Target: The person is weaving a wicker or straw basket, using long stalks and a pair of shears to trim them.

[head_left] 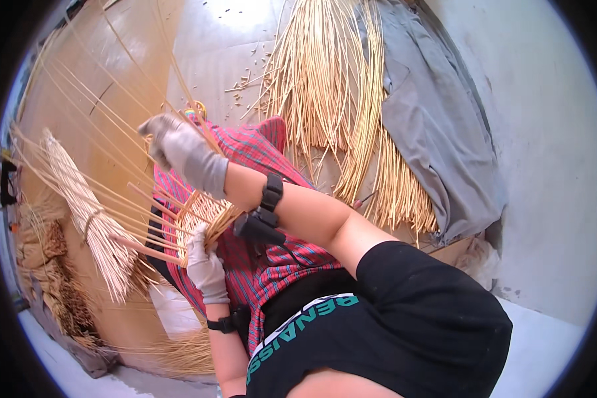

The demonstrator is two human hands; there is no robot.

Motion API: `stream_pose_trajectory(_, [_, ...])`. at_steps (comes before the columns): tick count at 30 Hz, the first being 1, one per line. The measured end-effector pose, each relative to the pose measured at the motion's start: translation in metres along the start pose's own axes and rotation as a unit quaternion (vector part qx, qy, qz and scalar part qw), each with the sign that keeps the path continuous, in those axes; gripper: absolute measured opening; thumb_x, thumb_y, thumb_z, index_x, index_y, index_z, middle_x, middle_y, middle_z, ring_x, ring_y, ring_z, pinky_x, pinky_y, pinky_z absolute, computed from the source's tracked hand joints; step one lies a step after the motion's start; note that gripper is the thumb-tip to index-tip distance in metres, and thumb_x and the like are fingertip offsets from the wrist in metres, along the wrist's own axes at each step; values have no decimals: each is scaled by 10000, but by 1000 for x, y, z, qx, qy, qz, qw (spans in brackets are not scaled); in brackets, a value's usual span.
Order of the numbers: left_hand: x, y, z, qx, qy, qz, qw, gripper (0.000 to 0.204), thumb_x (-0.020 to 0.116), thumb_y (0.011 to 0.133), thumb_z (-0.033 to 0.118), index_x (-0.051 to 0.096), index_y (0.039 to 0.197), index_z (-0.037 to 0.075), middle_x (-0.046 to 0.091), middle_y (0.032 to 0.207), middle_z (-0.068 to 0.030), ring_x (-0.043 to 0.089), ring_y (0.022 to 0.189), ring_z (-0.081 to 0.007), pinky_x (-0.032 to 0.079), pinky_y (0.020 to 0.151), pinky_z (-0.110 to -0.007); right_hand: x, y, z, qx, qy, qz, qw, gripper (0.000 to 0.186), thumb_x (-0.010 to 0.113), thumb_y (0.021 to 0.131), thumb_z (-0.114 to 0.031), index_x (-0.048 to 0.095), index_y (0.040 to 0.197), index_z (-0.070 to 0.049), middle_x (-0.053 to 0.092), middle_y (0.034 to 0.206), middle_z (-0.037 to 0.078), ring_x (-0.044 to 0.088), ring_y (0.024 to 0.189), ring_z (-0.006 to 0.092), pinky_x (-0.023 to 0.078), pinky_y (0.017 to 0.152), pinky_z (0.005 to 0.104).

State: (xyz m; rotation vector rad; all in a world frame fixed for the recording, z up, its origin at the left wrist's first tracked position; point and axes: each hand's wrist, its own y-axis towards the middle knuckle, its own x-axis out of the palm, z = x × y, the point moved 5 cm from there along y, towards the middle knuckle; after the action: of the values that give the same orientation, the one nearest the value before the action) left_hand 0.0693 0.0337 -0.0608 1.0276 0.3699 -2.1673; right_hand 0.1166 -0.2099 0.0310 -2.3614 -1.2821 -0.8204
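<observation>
Where tan woven wickerwork (201, 211) sits left of centre, the left grey-gloved hand (206, 268) grasps it.
The right grey-gloved hand (183, 153) curls above, its grip unclear.

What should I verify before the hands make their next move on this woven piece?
1. Left hand steadying the woven piece: ok, fingers at its lower edge.
2. Right hand gripping a strand: cannot tell; fingers curl among strands, but the grip is unclear.
3. Both hands gloved: ok.
4. Checked cloth over the lap: ok.
5. Protruding rods clear of the tied bundle: cannot tell; some overlap it in this view.
6. Red-handled tool away from both hands: ok, beyond the right forearm.
</observation>
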Motion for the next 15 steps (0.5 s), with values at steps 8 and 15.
stream_pose_trajectory(8, [-23, -1, 26, 147, 169, 55, 973, 597, 682, 926, 1, 526, 1492, 105, 611, 1252, -128, 605, 813, -155, 566, 767, -312, -142, -100, -36, -36, -136, 72, 987, 273, 606, 1024, -97, 641, 1290, -52, 672, 966, 38, 625, 884, 81, 542, 796, 266])
stream_pose_trajectory(15, [-29, 14, 97, -46, -30, 21, 998, 432, 710, 953, 63, 601, 1370, 63, 614, 941, -49, 557, 754, -124, 512, 718, -280, -451, -265, 25, 271, -610, 377, 642, 440, 624, 890, -411, 699, 1173, -82, 710, 1162, 255, 683, 1093, 415, 535, 963, 472])
